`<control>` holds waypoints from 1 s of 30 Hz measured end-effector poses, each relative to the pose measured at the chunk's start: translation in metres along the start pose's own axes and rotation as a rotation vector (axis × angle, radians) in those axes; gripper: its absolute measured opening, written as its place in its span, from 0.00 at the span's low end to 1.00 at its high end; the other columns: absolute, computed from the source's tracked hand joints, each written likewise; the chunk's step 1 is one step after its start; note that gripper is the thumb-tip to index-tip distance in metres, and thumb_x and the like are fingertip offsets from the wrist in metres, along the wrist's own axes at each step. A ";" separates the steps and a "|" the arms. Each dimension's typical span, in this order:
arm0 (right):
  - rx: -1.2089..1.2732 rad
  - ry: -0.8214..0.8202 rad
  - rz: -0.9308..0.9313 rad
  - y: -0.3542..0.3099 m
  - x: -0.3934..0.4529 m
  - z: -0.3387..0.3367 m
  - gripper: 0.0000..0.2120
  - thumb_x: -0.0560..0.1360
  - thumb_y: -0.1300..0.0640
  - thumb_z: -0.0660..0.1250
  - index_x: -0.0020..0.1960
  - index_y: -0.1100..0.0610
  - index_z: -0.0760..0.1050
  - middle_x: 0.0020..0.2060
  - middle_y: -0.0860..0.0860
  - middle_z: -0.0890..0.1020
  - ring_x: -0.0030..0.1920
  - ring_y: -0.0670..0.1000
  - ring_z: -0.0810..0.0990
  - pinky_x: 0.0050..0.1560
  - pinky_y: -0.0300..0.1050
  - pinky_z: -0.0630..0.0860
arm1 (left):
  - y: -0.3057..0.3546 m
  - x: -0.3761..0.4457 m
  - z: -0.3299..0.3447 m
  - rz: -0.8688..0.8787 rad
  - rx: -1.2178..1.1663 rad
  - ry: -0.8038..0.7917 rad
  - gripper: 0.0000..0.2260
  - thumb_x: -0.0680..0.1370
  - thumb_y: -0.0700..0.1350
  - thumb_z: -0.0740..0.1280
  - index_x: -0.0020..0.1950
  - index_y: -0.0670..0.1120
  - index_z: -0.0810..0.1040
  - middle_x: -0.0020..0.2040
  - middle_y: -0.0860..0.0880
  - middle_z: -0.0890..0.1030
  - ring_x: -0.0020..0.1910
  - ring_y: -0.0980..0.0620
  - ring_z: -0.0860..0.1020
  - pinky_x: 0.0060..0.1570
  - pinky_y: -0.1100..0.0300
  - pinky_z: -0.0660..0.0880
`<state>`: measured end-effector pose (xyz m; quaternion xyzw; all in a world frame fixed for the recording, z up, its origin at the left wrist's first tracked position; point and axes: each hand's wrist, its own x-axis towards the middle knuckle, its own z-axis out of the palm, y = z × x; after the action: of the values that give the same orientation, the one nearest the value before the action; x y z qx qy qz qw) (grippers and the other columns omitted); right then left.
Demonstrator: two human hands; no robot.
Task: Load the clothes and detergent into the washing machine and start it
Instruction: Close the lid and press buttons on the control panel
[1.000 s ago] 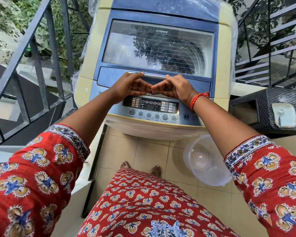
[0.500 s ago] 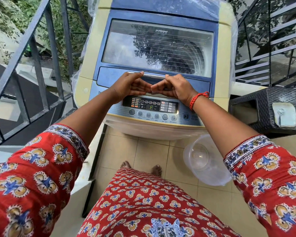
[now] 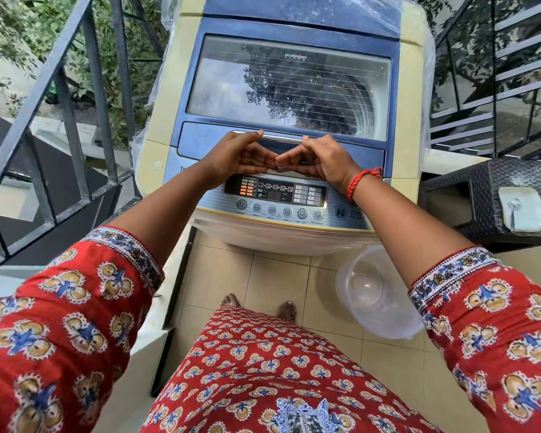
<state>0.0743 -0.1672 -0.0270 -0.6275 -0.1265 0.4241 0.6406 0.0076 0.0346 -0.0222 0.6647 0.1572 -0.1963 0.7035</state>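
A cream and blue top-loading washing machine (image 3: 414, 89) stands in front of me, its glass lid (image 3: 288, 89) down. The glass reflects sky and a tree, so I cannot make out clothes in the drum. My left hand (image 3: 238, 154) and my right hand (image 3: 322, 159) sit side by side at the lid's front edge. Both thumbs rest on the silver handle bar (image 3: 282, 139) and the fingers curl under it, fingertips almost touching. Just below my hands is the control panel (image 3: 275, 193), with its start/pause button (image 3: 340, 212) at the right. No detergent is in view.
A clear plastic tub (image 3: 378, 295) lies on the tiled floor at the machine's right foot, close to my bare feet. A dark metal railing (image 3: 66, 120) runs along the left. A black woven stand (image 3: 487, 195) is close on the right, with stair rails behind.
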 end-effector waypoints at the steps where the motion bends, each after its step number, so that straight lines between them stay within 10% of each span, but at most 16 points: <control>1: -0.004 0.001 -0.002 0.000 0.000 0.000 0.23 0.83 0.59 0.48 0.54 0.73 0.78 0.47 0.61 0.84 0.52 0.56 0.84 0.51 0.39 0.78 | 0.000 0.000 0.000 0.000 -0.001 0.000 0.21 0.82 0.51 0.56 0.47 0.40 0.83 0.46 0.42 0.86 0.51 0.46 0.84 0.50 0.58 0.80; 30: 0.015 0.003 -0.001 0.002 0.004 0.000 0.23 0.82 0.58 0.49 0.49 0.66 0.81 0.45 0.60 0.85 0.52 0.59 0.83 0.61 0.48 0.77 | 0.003 -0.001 0.000 -0.010 0.000 -0.015 0.21 0.83 0.50 0.55 0.50 0.37 0.82 0.46 0.43 0.86 0.51 0.46 0.84 0.49 0.59 0.80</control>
<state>0.0760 -0.1650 -0.0302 -0.6234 -0.1229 0.4236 0.6456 0.0080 0.0343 -0.0193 0.6624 0.1554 -0.2046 0.7037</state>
